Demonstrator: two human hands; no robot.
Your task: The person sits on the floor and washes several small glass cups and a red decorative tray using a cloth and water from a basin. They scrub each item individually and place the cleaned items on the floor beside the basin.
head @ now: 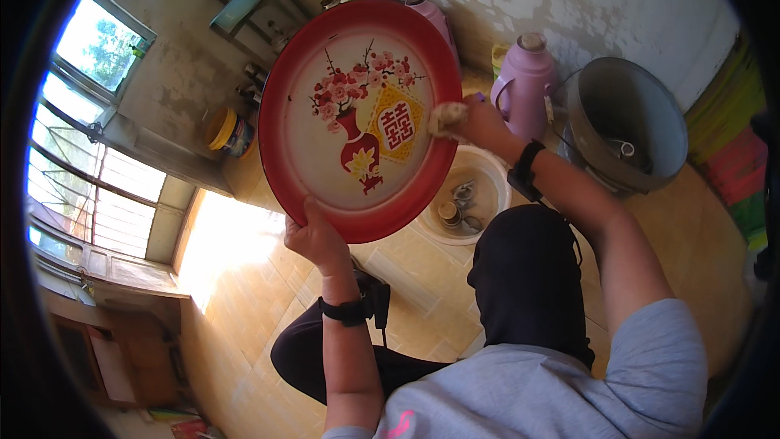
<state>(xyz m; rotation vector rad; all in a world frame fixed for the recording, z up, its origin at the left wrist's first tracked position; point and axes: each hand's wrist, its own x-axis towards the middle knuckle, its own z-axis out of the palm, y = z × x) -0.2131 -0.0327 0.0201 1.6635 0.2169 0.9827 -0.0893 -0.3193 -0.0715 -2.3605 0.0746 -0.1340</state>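
Note:
A large round tray (329,177), red-rimmed and pale in the middle, is held up at a tilt before me. Its face bears a painted vase of pink blossoms and a yellow panel with red characters. My left hand (317,241) grips the lower left rim, thumb on the front and fingers behind. In my right hand (481,121) is a bunched pale cloth (449,119), blurred, at the tray's right rim. Partly behind the tray stands a white basin (498,219) holding water, a small cup-like item (450,212) and other small metal-looking pieces.
A pink thermos flask (531,85) stands by the stained wall, with another pink flask (434,15) partly behind the tray. A big grey metal tub (664,128) is at right. Left are a yellow-rimmed bucket (234,132) and a barred window (103,189). Tiled floor (244,335) lies below.

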